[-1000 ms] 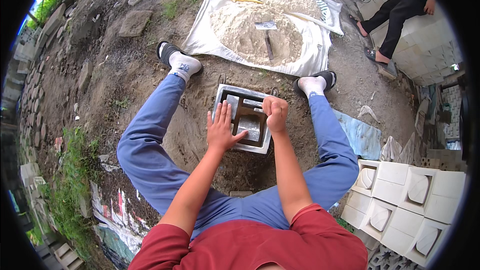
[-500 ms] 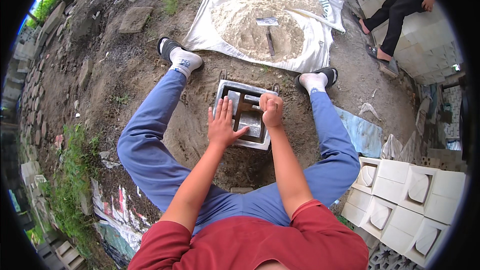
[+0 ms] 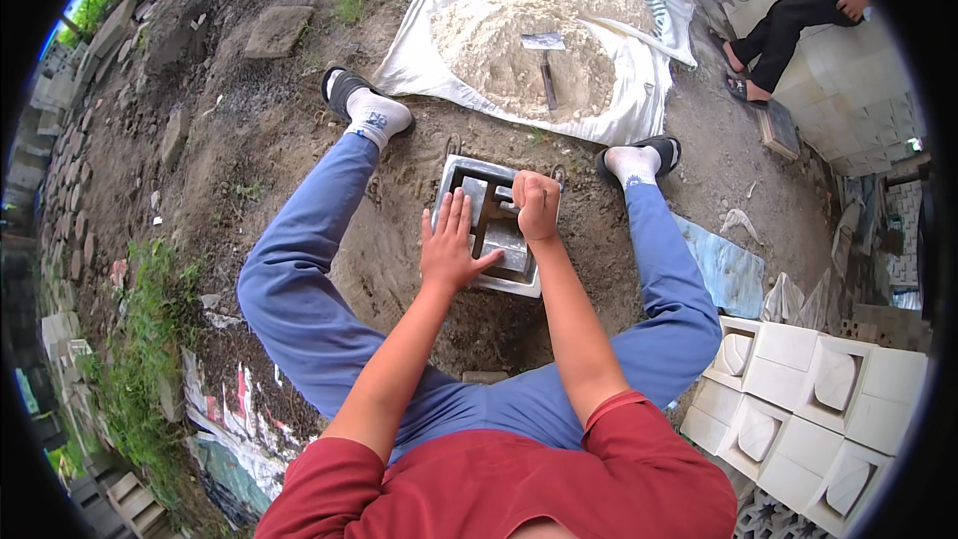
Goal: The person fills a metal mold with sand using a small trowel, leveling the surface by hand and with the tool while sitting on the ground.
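A rectangular metal mould (image 3: 450, 180) lies on the soil between my feet, with shiny inner blocks and darker gaps inside its frame. My left hand (image 3: 451, 252) rests flat over its left and near part, fingers stretched and thumb out to the side. Closed into a fist, my right hand (image 3: 537, 206) is at the mould's right side, over the inner pieces. Whatever those fingers may hold is hidden. Small wire loops stick out at the mould's far corners.
Beyond my feet, a white sack sheet (image 3: 399, 65) bears pale powder (image 3: 479, 40) with a trowel (image 3: 547, 70) on it. White hollow blocks (image 3: 788, 359) are stacked at the right. A blue-white slab (image 3: 723, 265) lies nearby. Another person's legs (image 3: 783, 40) are at the far right.
My right fist has shifted slightly farther and to the left over the mould. My left hand stays flat in place. The whole view has moved a little.
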{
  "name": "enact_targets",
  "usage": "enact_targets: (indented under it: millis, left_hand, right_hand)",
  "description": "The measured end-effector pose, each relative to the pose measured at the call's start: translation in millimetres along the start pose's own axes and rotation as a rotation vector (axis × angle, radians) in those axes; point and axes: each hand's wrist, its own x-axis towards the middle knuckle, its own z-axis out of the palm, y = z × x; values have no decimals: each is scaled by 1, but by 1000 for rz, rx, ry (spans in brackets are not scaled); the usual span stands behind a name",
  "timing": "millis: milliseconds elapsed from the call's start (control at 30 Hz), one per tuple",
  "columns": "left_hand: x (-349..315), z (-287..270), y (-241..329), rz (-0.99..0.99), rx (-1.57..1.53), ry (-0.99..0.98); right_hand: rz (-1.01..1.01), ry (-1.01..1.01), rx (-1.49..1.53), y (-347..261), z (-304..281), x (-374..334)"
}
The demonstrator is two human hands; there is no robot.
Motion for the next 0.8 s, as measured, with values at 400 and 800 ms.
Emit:
enact_targets:
  millis: [400, 800]
  left_hand:
    - [0, 4, -3, 9, 3, 20]
    - [-1, 3, -2, 7, -22, 13]
  right_hand:
    - [-5, -23, 38, 1, 9, -1]
    - [-5, -58, 24, 4, 13, -10]
